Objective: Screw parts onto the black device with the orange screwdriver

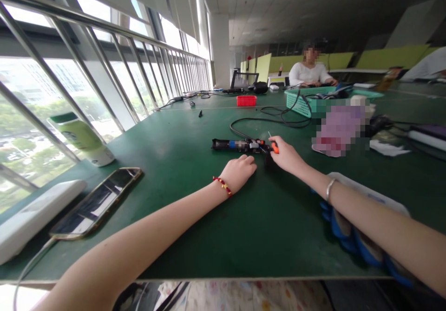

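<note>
A black tube-shaped device [223, 145] with a blue band and a metal-and-black jointed end lies across the green table. My right hand [284, 155] is closed around an orange-handled screwdriver [275, 147], whose thin shaft points up and to the left, by the device's right end. Just in front of the device, my left hand [240, 171] rests low over the table with its fingers curled in. Whether anything sits under those fingers is hidden. A black cable [240, 121] loops behind the device.
Left of me are a phone [101, 204], a white box-like object [38, 216] and a green-and-white cup [83, 139]. Beyond stand a red tray [246, 100] and a teal basket [299, 104]. A blue-edged object [369, 190] lies under my right forearm. A person [310, 69] sits across.
</note>
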`<state>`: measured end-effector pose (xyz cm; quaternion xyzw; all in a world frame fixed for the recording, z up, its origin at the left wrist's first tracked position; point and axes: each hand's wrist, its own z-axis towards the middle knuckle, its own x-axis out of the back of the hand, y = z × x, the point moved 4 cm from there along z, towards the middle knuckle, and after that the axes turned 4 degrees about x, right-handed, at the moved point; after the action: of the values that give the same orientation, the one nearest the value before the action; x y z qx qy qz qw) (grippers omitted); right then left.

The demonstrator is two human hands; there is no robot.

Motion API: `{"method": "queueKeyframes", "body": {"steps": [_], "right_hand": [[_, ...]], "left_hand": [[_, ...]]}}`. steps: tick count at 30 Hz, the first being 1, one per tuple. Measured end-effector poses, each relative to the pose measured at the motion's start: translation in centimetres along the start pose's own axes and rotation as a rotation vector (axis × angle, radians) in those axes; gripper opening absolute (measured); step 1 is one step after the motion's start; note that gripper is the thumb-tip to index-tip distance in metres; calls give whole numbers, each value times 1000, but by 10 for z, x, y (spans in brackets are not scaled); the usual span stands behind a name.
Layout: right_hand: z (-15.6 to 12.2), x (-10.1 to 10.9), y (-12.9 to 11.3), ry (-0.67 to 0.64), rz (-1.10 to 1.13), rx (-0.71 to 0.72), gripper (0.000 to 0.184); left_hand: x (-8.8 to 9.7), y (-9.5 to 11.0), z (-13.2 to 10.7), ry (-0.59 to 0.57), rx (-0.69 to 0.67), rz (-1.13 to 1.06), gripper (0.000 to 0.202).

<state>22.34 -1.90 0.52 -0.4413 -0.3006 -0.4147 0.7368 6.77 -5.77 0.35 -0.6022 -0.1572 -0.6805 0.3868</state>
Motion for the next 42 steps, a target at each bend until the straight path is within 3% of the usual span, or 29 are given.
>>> {"method": "queueKeyframes", "body": {"steps": [5,13,18,21,25,42], "right_hand": [[1,-2,3,-43,22,16,40],[-11,0,-22,-132,36,131,39],[-16,-1,-32,-189,36,194,39],[-16,-1,-34,-195,16,233,35],[-17,-2,-35,-209,-4,283,35],[-18,-1,-38,-245,-70,313,33]], "left_hand": [[-1,-1,2,30,28,-54,23],[0,-15,1,131,160,-228,19],[12,-44,-2,364,267,-368,16],[9,-63,-4,462,368,-467,16],[0,-72,-3,478,404,-519,15],[-8,-68,13,462,330,-429,18]]}}
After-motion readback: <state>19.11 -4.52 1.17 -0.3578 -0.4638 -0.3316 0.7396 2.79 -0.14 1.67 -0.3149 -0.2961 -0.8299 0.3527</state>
